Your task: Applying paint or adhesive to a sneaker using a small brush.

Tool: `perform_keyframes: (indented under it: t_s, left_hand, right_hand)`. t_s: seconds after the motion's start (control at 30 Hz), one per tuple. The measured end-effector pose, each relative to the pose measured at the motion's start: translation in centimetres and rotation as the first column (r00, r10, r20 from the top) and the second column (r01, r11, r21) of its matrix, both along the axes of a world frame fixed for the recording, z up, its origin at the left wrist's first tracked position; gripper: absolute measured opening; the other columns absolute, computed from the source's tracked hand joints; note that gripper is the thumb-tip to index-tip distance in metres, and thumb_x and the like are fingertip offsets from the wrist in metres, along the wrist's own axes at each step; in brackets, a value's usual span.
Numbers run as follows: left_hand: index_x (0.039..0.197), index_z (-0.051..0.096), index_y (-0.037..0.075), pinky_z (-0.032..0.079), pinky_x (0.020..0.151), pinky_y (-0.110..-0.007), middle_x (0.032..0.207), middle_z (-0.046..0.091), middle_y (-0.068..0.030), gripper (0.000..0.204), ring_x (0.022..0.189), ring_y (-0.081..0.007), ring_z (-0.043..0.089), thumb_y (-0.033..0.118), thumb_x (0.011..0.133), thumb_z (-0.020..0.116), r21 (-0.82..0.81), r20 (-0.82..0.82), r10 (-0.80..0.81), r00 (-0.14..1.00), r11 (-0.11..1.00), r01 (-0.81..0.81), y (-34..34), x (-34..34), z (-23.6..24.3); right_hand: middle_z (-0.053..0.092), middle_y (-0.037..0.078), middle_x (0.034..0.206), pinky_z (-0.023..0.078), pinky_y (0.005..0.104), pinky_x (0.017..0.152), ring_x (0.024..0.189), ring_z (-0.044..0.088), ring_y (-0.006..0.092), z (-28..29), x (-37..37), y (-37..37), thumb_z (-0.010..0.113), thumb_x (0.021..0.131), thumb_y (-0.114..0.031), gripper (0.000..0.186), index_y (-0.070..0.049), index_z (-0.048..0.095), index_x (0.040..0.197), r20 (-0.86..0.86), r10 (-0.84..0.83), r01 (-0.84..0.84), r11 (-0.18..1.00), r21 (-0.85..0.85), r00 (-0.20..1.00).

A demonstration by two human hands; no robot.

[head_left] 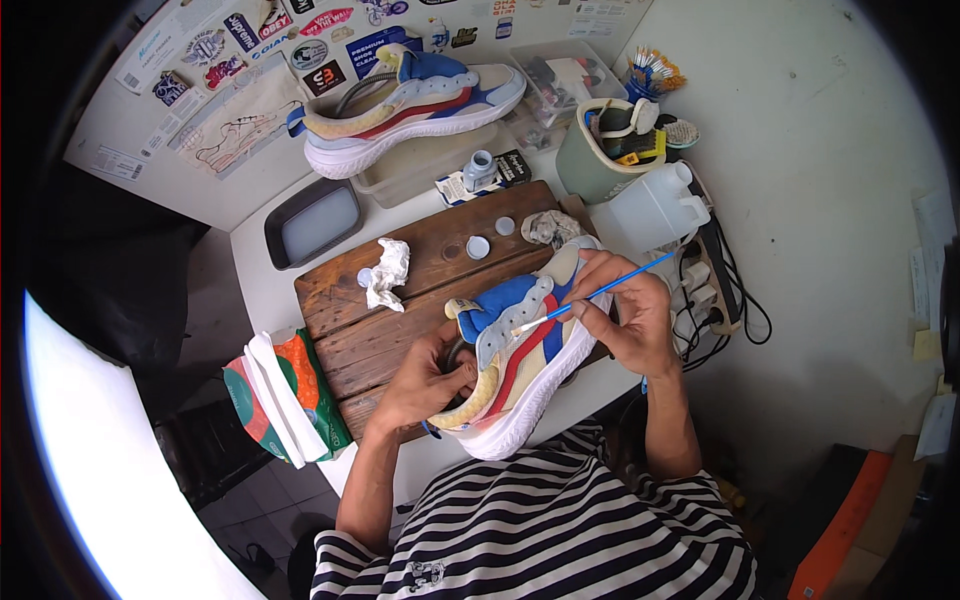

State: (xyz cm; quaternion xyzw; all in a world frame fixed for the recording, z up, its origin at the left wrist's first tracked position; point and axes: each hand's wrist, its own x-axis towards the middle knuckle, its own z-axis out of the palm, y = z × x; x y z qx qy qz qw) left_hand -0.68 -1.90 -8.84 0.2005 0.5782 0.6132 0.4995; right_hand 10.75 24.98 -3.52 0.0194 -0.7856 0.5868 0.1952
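Note:
A multicoloured sneaker (552,345) with blue, red, cream and grey panels and a white sole lies tilted before me, toe pointing away to the right. My left hand (425,385) grips its heel collar, with some fingers hidden inside the opening. Between the fingers of my right hand (632,312) is a thin paintbrush (612,285) with a blue handle. Its pale bristles meet the grey lace panel on the sneaker's side, or sit just above it. Beyond the sneaker, two small round caps (478,247) lie on the wooden board (425,240), and a crumpled white tissue (388,275) is to their left.
A matching sneaker (415,120) rests on a clear plastic box at the back. Near it are an open paint jar (480,172) and a dark tray (312,222). A tissue pack (325,385) lies left; a bucket (585,165), a white jug (645,212) and plugged cables (715,290) stand right.

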Motion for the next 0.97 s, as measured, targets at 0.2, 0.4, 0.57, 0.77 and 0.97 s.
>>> perform_keyframes:
  t_s: [0.2, 0.4, 0.57, 0.77, 0.97]
  left_hand:
    - [0.134, 0.059, 0.002, 0.049, 0.071, -0.02, 0.089, 0.057, 0.0072, 0.035, 0.078, -0.0021, 0.051, -0.001, 0.1, 0.067, 0.013, -0.006, 0.021, 1.0, 1.0, -0.021, -0.1, 0.3, -0.6]
    - [0.136, 0.059, 0.001, 0.047, 0.07, -0.021, 0.091, 0.056, 0.0072, 0.037, 0.077, -0.0025, 0.049, -0.002, 0.1, 0.066, 0.025, -0.017, 0.026, 1.0, 0.999, -0.026, -0.1, 0.3, -0.6]
    - [0.137, 0.058, 0.001, 0.047, 0.071, -0.02, 0.091, 0.054, 0.0071, 0.038, 0.078, -0.0027, 0.049, -0.001, 0.1, 0.067, -0.008, -0.025, 0.028, 0.999, 1.0, -0.029, -0.1, 0.3, -0.5]
    - [0.138, 0.058, 0.001, 0.047, 0.071, -0.02, 0.091, 0.055, 0.007, 0.039, 0.078, -0.0026, 0.049, -0.001, 0.1, 0.067, -0.005, -0.022, 0.021, 1.0, 1.0, -0.021, -0.1, 0.2, -0.6]
    - [0.14, 0.056, 0.002, 0.049, 0.072, -0.021, 0.093, 0.059, 0.0056, 0.042, 0.08, -0.0023, 0.052, -0.001, 0.1, 0.067, -0.029, -0.001, 0.001, 1.0, 1.0, -0.001, -0.3, 0.0, -0.3]
  right_hand:
    - [0.077, 0.005, 0.088, 0.036, 0.0488, 0.118, 0.092, 0.071, 0.0184, -0.8, 0.1, -0.6, 0.076, 0.089, -0.004, 0.008, -0.004, 0.072, 0.095, -0.026, -0.048, 0.048, 0.998, 0.026, 0.999]
    - [0.077, 0.006, 0.087, 0.037, 0.049, 0.117, 0.091, 0.07, 0.0194, -0.5, 0.1, -0.7, 0.076, 0.088, -0.004, 0.008, -0.004, 0.072, 0.095, -0.005, -0.045, 0.045, 0.999, 0.029, 0.999]
    - [0.077, 0.007, 0.089, 0.04, 0.049, 0.115, 0.089, 0.07, 0.0206, -0.7, 0.0, -0.5, 0.077, 0.088, -0.006, 0.008, -0.004, 0.072, 0.093, -0.034, -0.057, 0.06, 0.994, 0.087, 0.998]
    - [0.075, 0.007, 0.089, 0.035, 0.0507, 0.12, 0.092, 0.069, 0.0196, -0.5, -0.2, -0.6, 0.075, 0.089, -0.002, 0.012, -0.002, 0.07, 0.1, -0.051, -0.05, 0.057, 0.987, 0.148, 0.997]
    - [0.076, 0.006, 0.091, 0.033, 0.0509, 0.121, 0.096, 0.069, 0.0199, -0.8, -0.1, -0.6, 0.076, 0.09, -0.004, 0.017, -0.003, 0.071, 0.106, -0.036, 0.005, 0.0, 0.989, 0.148, 0.999]
